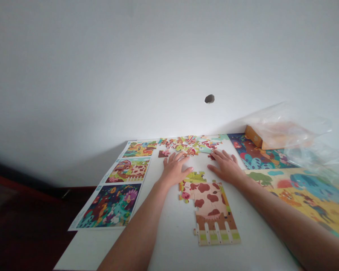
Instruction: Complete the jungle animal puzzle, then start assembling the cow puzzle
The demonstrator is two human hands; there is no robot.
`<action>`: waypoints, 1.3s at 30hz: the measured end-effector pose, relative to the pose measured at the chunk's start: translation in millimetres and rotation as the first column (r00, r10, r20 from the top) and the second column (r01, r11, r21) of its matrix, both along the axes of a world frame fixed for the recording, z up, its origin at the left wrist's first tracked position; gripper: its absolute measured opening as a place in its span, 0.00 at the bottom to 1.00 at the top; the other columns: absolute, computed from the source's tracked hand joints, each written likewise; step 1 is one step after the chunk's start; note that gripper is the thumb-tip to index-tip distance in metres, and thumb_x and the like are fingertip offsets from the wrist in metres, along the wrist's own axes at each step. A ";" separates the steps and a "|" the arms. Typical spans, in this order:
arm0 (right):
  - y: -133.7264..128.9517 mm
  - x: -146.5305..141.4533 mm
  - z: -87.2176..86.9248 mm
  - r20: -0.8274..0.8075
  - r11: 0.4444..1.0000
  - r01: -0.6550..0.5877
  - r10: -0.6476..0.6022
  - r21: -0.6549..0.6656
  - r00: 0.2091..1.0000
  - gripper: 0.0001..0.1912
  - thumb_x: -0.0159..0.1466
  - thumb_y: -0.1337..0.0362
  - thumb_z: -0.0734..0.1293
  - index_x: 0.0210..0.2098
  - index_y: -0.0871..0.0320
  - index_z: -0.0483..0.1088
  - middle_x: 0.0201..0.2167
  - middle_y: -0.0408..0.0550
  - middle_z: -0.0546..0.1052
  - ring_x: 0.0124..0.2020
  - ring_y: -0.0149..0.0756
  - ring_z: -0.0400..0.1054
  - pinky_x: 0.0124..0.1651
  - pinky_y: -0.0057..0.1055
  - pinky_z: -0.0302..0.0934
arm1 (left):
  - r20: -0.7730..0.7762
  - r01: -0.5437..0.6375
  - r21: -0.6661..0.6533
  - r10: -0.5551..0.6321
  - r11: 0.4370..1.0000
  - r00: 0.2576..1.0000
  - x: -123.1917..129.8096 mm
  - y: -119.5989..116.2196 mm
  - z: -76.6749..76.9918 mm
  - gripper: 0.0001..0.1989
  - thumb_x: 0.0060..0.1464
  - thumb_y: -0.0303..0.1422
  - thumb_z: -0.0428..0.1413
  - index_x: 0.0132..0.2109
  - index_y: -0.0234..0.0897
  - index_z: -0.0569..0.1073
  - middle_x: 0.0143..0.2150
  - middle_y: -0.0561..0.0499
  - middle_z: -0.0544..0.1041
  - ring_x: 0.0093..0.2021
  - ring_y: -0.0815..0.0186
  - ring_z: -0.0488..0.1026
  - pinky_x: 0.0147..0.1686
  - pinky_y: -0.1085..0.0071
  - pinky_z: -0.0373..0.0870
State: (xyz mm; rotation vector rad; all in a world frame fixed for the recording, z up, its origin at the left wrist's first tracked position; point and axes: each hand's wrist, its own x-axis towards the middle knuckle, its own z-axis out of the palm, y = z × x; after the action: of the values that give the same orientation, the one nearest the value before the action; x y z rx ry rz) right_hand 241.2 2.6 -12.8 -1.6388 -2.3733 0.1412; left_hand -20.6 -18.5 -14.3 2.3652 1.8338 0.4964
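Note:
A partly joined jigsaw puzzle [211, 203] of a spotted cow behind a white fence lies on the white table [175, 233]. Beyond it spreads a heap of loose puzzle pieces [183, 143]. My left hand [173, 167] rests at the near left side of the heap, fingers spread, its fingertips by the pieces. A dark piece with pink on it [164, 153] lies just left of those fingers. On the heap's right side my right hand [224, 164] lies with fingers apart, a reddish piece partly hidden at its fingertips.
Along the left edge lies a sheet with three printed pictures [128, 171]. At the right are a finished dark puzzle [267, 156], a yellow animal puzzle [305, 195], an orange box [252, 136] and crumpled clear plastic [307, 150]. A wall with a hole [209, 99] stands behind.

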 end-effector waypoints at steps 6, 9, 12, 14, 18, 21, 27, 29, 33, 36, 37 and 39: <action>2.0 1.7 -6.1 0.003 0.998 0.054 -0.054 0.009 0.999 0.34 0.68 0.42 0.54 0.67 0.50 0.57 0.70 0.49 0.55 0.70 0.62 0.44 0.65 0.66 0.45 | 0.006 -0.009 0.004 0.009 1.000 1.000 2.7 -0.3 -0.2 0.26 0.57 0.52 0.55 0.61 0.54 0.70 0.70 0.51 0.60 0.68 0.43 0.54 0.64 0.39 0.48; 3.0 1.8 -9.3 0.008 0.997 0.078 -0.078 0.016 0.997 0.35 0.67 0.42 0.54 0.68 0.52 0.56 0.71 0.51 0.55 0.70 0.63 0.44 0.65 0.66 0.45 | 0.007 -0.011 0.013 0.011 1.000 1.000 3.8 -1.1 0.9 0.26 0.57 0.51 0.55 0.61 0.54 0.70 0.70 0.51 0.59 0.68 0.44 0.54 0.64 0.38 0.48; 4.0 1.9 -9.8 0.011 0.996 0.091 -0.091 0.010 0.996 0.36 0.67 0.42 0.54 0.68 0.53 0.56 0.71 0.51 0.53 0.71 0.62 0.42 0.65 0.65 0.44 | 0.008 -0.008 0.011 0.008 1.000 1.000 4.5 -1.6 0.8 0.26 0.57 0.52 0.55 0.61 0.53 0.70 0.70 0.50 0.59 0.68 0.44 0.54 0.64 0.38 0.48; 4.7 2.4 -8.6 0.011 0.997 0.081 -0.081 -0.005 0.997 0.37 0.67 0.42 0.53 0.69 0.54 0.54 0.72 0.50 0.51 0.71 0.62 0.40 0.66 0.65 0.43 | 0.010 0.007 0.015 -0.008 1.000 1.000 5.0 -1.8 0.0 0.27 0.56 0.53 0.55 0.61 0.53 0.70 0.70 0.50 0.59 0.68 0.45 0.54 0.64 0.37 0.48; 4.7 4.1 -5.4 0.013 0.999 0.013 -0.012 -0.032 1.000 0.37 0.68 0.42 0.53 0.70 0.54 0.51 0.72 0.50 0.51 0.72 0.60 0.39 0.66 0.66 0.42 | 0.015 0.024 0.013 -0.024 1.000 1.000 5.8 -1.9 -0.8 0.28 0.55 0.53 0.56 0.61 0.54 0.69 0.70 0.50 0.59 0.68 0.43 0.53 0.63 0.36 0.47; 3.4 4.5 -4.1 0.007 1.000 -0.004 0.004 -0.023 1.000 0.35 0.68 0.44 0.53 0.69 0.55 0.54 0.70 0.51 0.55 0.71 0.59 0.43 0.66 0.64 0.43 | 0.013 0.018 0.008 -0.018 1.000 1.000 6.0 -2.0 0.2 0.28 0.55 0.52 0.56 0.61 0.54 0.69 0.70 0.51 0.59 0.68 0.43 0.53 0.64 0.37 0.47; 3.3 4.5 -0.8 -0.041 0.997 -0.037 0.040 0.069 0.998 0.29 0.67 0.46 0.58 0.61 0.53 0.64 0.64 0.54 0.66 0.66 0.57 0.54 0.63 0.58 0.50 | 0.011 0.023 0.011 -0.024 1.000 1.000 5.6 -2.6 0.1 0.28 0.56 0.53 0.55 0.61 0.54 0.69 0.71 0.51 0.59 0.68 0.43 0.54 0.63 0.37 0.48; 3.7 5.0 1.1 -0.061 0.993 -0.071 0.077 0.089 0.995 0.26 0.66 0.48 0.59 0.59 0.53 0.66 0.63 0.55 0.66 0.66 0.54 0.54 0.62 0.55 0.53 | 0.012 0.026 0.013 -0.026 1.000 1.000 5.9 -2.6 -0.2 0.28 0.56 0.53 0.55 0.61 0.54 0.69 0.70 0.51 0.59 0.68 0.42 0.54 0.63 0.36 0.48; 1.3 5.0 5.3 -0.068 0.981 -0.187 0.190 0.041 0.979 0.26 0.67 0.50 0.59 0.61 0.54 0.64 0.70 0.52 0.57 0.71 0.54 0.42 0.65 0.59 0.47 | 0.040 0.003 0.054 -0.006 0.999 0.999 5.1 -0.9 2.2 0.24 0.56 0.51 0.56 0.57 0.53 0.73 0.69 0.52 0.62 0.67 0.44 0.55 0.63 0.38 0.50; -1.2 4.2 7.3 -0.049 0.974 -0.221 0.219 -0.048 0.975 0.28 0.68 0.47 0.57 0.63 0.52 0.62 0.70 0.51 0.57 0.72 0.56 0.39 0.66 0.66 0.41 | 0.103 -0.201 0.163 0.186 0.966 0.977 -0.5 2.9 4.0 0.18 0.59 0.48 0.54 0.53 0.50 0.76 0.66 0.50 0.66 0.65 0.48 0.58 0.63 0.42 0.52; -1.4 4.1 7.1 -0.044 0.977 -0.204 0.201 -0.064 0.979 0.28 0.68 0.47 0.57 0.63 0.52 0.62 0.69 0.52 0.58 0.72 0.57 0.40 0.66 0.67 0.40 | 0.119 -0.295 0.185 0.277 0.937 0.953 -3.1 4.3 3.7 0.18 0.59 0.47 0.53 0.52 0.49 0.77 0.64 0.48 0.68 0.64 0.48 0.59 0.62 0.42 0.53; -0.8 4.6 5.6 -0.042 0.987 -0.150 0.147 -0.059 0.988 0.28 0.68 0.48 0.57 0.62 0.53 0.63 0.69 0.52 0.59 0.71 0.59 0.43 0.66 0.67 0.40 | 0.124 -0.437 0.181 0.420 0.881 0.899 -8.2 6.7 1.8 0.17 0.58 0.46 0.54 0.51 0.48 0.77 0.62 0.45 0.69 0.62 0.46 0.62 0.60 0.42 0.57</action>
State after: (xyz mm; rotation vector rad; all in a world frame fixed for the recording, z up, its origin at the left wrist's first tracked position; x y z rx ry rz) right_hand 245.8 1.8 -7.2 -1.4706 -2.4848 0.2736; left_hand -28.7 -11.8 -12.5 1.9974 2.3791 0.8498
